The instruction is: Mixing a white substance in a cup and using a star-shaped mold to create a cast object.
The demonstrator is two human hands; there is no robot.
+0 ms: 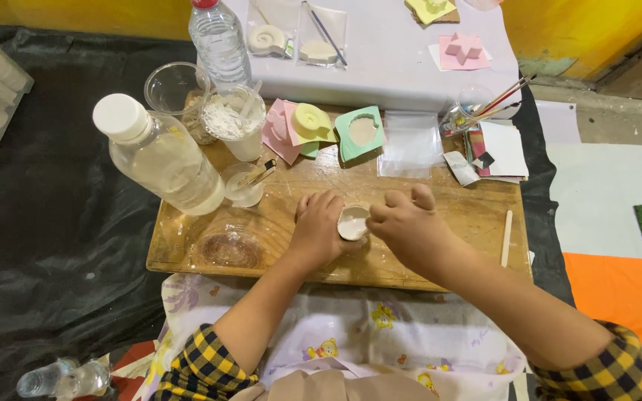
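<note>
Small white mould (353, 221) gripped between left hand (319, 226) and right hand (409, 223), fingers curled closed, above wooden board (440, 200). Cup (236, 119) filled with white powder; large bottle (159, 156) holds clear liquid.

Small cup (352, 222) between hands, on board (455, 212)

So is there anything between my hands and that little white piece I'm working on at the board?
Nothing visible. The left hand and right hand both already touch the small white piece, gripping it from either side just above the wooden board. The small cup with a brush sits off to the left, clear of them.
</note>
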